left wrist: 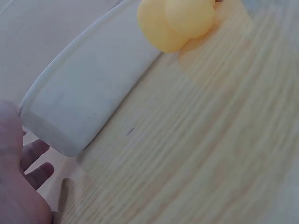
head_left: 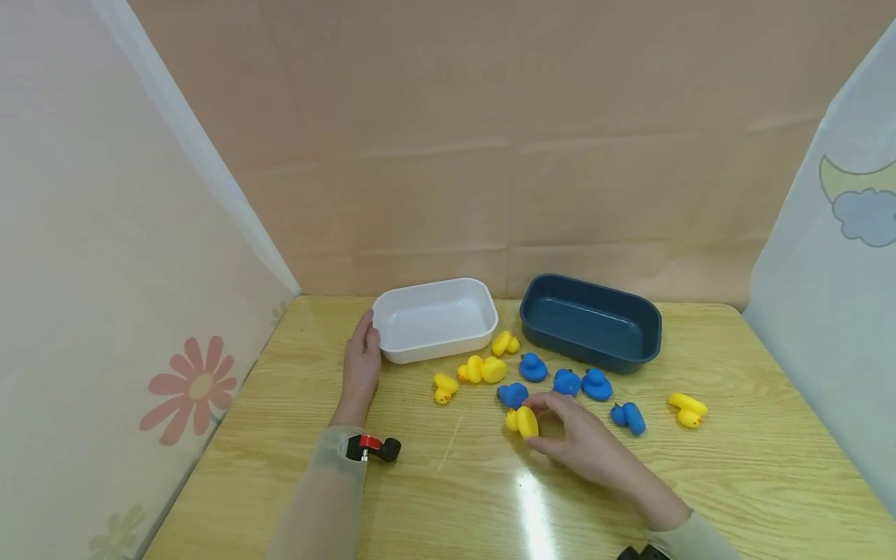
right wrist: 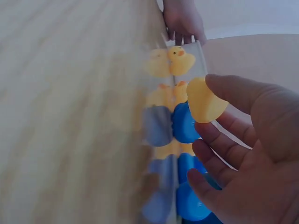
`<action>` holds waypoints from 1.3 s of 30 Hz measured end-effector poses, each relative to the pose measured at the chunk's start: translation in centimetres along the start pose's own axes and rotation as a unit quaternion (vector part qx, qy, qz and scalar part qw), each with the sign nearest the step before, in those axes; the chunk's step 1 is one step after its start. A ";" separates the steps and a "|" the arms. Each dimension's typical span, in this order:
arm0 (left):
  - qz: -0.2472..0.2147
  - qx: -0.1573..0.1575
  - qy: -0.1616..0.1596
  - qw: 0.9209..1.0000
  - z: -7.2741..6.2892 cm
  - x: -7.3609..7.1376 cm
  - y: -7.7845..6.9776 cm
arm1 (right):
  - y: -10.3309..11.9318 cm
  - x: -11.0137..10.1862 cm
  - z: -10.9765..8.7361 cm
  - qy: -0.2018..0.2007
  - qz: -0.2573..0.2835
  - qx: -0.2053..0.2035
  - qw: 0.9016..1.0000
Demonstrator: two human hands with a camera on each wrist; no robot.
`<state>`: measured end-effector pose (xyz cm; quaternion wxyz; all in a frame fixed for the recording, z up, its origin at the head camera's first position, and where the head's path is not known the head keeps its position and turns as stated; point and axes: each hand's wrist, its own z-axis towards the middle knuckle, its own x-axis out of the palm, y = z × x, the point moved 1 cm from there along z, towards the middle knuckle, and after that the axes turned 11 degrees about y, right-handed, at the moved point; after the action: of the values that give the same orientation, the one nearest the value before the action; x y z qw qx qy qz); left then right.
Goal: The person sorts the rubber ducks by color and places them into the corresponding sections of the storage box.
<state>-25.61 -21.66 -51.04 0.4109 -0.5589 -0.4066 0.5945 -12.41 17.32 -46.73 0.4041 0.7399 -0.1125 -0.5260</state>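
My right hand (head_left: 588, 443) pinches a yellow toy duck (head_left: 528, 422) between thumb and fingers, over the near part of the table. The duck's flat base faces the palm side in the head view. A blue toy duck (head_left: 514, 394) lies just beyond it. At the left end of the white tray (head_left: 437, 349), my left hand (head_left: 362, 365) rests against the outer wall with fingers extended. In the left wrist view, its fingers (left wrist: 39, 175) show beyond the tray's corner, partly hidden by the tray.
Several yellow ducks (head_left: 494, 369) lie in front of the white tray. Several blue ducks (head_left: 596, 384) lie before the dark blue tray (head_left: 595, 339) at the back right. Another yellow duck (head_left: 689, 410) lies far right. Fabric walls (head_left: 420, 155) enclose the table.
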 end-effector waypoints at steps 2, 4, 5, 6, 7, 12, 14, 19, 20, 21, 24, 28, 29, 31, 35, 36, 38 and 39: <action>0.003 0.002 -0.003 1.000 0.0 -0.1 0.1 | 0.5 -0.4 0.2 -0.009 0.009 0.002 1.000; 0.005 0.004 -0.008 1.000 -0.1 -0.1 0.1 | 1.1 -1.0 0.5 -0.019 0.006 -0.003 1.000; 0.005 0.004 -0.011 1.000 -0.1 -0.1 0.1 | 1.3 -1.3 0.7 -0.023 0.007 -0.005 1.000; 0.007 0.004 -0.013 1.000 -0.1 -0.2 0.1 | 1.6 -1.6 0.9 -0.028 0.006 -0.009 1.000; 0.006 0.003 -0.015 1.000 -0.1 -0.2 0.1 | 1.9 -1.9 1.1 -0.033 0.006 -0.010 0.999; 0.010 0.008 -0.017 1.000 0.2 0.0 0.3 | 2.7 -3.2 2.5 -0.054 0.009 -0.007 0.998; 0.013 0.012 -0.019 1.000 0.3 0.0 0.4 | 2.8 -3.5 3.3 -0.058 0.017 -0.006 0.998; 0.011 0.013 -0.023 1.000 0.3 0.1 0.3 | 3.4 -4.2 5.3 -0.065 0.018 -0.016 0.998; 0.009 0.013 -0.023 1.000 0.3 0.1 0.3 | 3.6 -4.3 5.6 -0.068 0.015 -0.018 0.997; 0.009 0.013 -0.021 1.000 0.2 0.1 0.2 | 3.7 -4.4 6.0 -0.070 0.012 -0.018 0.997; 0.007 0.011 -0.020 1.000 0.1 0.1 0.1 | 4.1 -4.8 7.0 -0.075 0.005 -0.017 0.997; 0.007 0.011 -0.020 1.000 -0.1 0.0 0.1 | 4.4 -5.1 8.5 -0.075 -0.011 -0.017 0.997; 0.008 0.009 -0.019 1.000 -0.1 0.0 0.1 | 4.5 -5.1 8.9 -0.075 -0.014 -0.016 0.997; 0.010 0.006 -0.018 1.000 0.0 -0.1 0.1 | 4.5 -5.2 9.7 -0.074 -0.019 -0.014 0.997; 0.008 0.006 -0.017 1.000 -0.1 -0.1 0.0 | 4.6 -5.3 11.1 -0.077 -0.029 -0.008 0.997; 0.009 0.006 -0.017 1.000 -0.1 -0.1 0.0 | 4.7 -5.3 11.4 -0.078 -0.032 -0.008 0.996; 0.011 0.006 -0.015 1.000 -0.3 0.0 -0.1 | 4.7 -5.2 11.9 -0.080 -0.036 -0.008 0.996; 0.012 0.005 -0.014 1.000 -0.3 0.0 -0.1 | 4.8 -5.1 12.1 -0.080 -0.036 -0.006 0.996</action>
<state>-25.28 -21.62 -50.94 0.4008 -0.5529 -0.4029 0.6094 -23.84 11.48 -41.25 0.3793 0.6964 -0.1147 -0.5983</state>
